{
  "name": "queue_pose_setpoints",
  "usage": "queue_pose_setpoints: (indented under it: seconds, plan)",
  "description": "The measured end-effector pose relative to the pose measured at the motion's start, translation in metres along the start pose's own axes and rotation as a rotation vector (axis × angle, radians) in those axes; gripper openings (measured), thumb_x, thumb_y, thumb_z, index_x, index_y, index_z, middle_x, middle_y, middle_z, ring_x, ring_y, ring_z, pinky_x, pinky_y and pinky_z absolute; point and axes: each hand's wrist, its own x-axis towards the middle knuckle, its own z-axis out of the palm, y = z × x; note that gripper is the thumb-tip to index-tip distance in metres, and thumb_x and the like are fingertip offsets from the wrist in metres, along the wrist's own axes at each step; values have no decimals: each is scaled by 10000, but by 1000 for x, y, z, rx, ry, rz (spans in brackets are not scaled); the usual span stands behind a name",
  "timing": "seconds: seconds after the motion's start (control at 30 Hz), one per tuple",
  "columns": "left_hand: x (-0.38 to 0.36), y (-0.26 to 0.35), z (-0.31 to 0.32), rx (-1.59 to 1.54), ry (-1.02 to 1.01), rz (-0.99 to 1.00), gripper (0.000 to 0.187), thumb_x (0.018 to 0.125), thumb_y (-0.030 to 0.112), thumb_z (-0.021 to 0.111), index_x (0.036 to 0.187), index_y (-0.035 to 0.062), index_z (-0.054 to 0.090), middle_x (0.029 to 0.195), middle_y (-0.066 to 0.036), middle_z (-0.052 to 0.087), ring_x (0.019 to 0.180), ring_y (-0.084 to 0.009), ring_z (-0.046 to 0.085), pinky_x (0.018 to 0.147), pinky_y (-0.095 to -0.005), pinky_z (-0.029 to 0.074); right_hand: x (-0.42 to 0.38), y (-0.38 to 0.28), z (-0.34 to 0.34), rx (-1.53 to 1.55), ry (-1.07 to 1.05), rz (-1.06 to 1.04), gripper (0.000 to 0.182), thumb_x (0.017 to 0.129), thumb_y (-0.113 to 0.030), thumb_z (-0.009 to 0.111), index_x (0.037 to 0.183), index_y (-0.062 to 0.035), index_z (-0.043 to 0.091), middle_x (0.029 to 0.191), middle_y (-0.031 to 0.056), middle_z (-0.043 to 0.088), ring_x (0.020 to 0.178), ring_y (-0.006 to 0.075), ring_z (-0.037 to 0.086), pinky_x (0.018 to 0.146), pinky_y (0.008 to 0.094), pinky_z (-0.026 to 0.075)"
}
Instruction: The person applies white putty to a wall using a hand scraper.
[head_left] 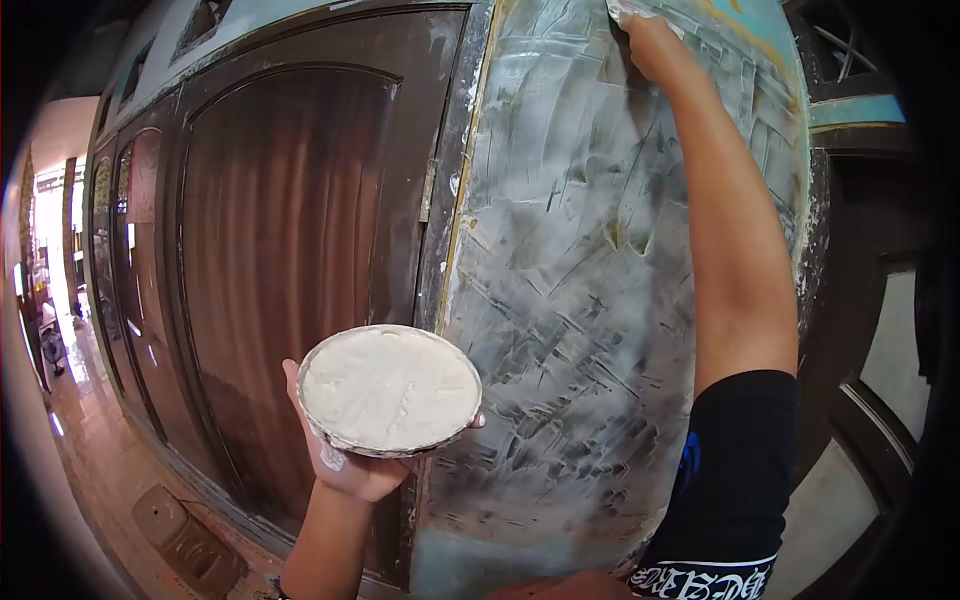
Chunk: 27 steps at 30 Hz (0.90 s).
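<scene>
My left hand [345, 470] holds up a round, shallow bowl [385, 450] from below, fingers wrapped around its sides. Off-white putty [390, 390] fills the bowl almost to its rim, and a white smear marks my left wrist. At the top edge of the view, my right hand [655, 48] is closed around a putty knife [617, 12], its blade against the wall; part of the tool is cut off or hidden by the hand. The wall panel [560, 260] carries grey-white streaks of putty over a darker surface.
Left of the wall stands a dark wooden door [285, 220] with reddish-brown curtains behind its glass. Another dark door [870, 230] is at the right. A brown sandal-like or moulded item [190, 540] lies on the tiled floor [100, 440] at lower left.
</scene>
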Motion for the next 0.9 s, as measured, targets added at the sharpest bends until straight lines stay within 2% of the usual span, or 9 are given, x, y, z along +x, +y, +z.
queue_pose_setpoints:
  seconds: [0.07,0.1,0.23,0.33,0.37,0.47,0.63,0.73,0.9]
  plan:
    - [1,0,4,-52,134,51,1036,853,851,322,1508,49,317,1475,-305,392,1237,-611,455,986,-758,398,-3,16,8,-90,112,-305,197,931,-11,522,1092,-4,635,995,215,703,887,379,667,796,440,515]
    - [0,1,1,-40,187,67,1033,851,851,327,1508,55,320,1484,-302,381,1244,-610,449,987,-756,398,-12,10,2,55,17,-255,259,880,46,475,1100,16,609,1056,302,641,986,476,617,849,500,492]
    - [-4,9,-2,-163,114,53,1032,848,856,324,1514,68,316,1504,-282,369,1250,-620,436,985,-756,400,-42,17,0,-11,136,-506,363,850,61,495,1189,8,615,1022,279,661,981,446,628,845,469,503]
    - [-4,16,-16,-42,128,42,1032,846,858,320,1517,74,314,1510,-272,367,1246,-629,432,982,-754,405,-46,7,-18,176,237,-266,436,826,64,526,1246,-11,617,1036,271,666,996,446,625,842,468,507]
    - [-2,15,-15,-42,209,87,1027,848,858,316,1518,79,313,1513,-265,368,1237,-638,433,982,-750,410,-40,-3,-25,159,230,-144,318,810,73,519,1098,19,645,1080,259,671,1072,437,615,933,495,490]
    - [2,13,-16,8,260,91,1019,851,855,312,1517,84,319,1518,-251,370,1258,-612,435,987,-759,397,-14,5,-12,61,132,-147,492,806,82,543,1276,-43,620,1083,269,662,1019,437,629,876,465,509]
    - [-2,18,-17,-74,252,104,1005,856,845,325,1510,82,339,1510,-236,390,1288,-553,447,982,-783,378,-38,-5,-11,-27,-132,-298,458,797,106,484,1215,-10,632,1085,285,653,1058,458,602,904,465,488]
    - [-6,22,-17,31,234,122,978,866,829,341,1497,82,361,1497,-233,407,1274,-540,466,960,-791,391,-66,7,-10,70,-6,-443,454,817,88,472,1227,-23,634,1054,279,656,1021,464,609,872,471,490]
    - [-5,24,-19,34,232,108,969,871,826,332,1484,78,383,1482,-236,424,1261,-533,482,936,-781,421,-52,-5,-20,205,155,-285,484,816,99,471,1254,-32,628,1070,268,660,1011,464,615,868,463,497]
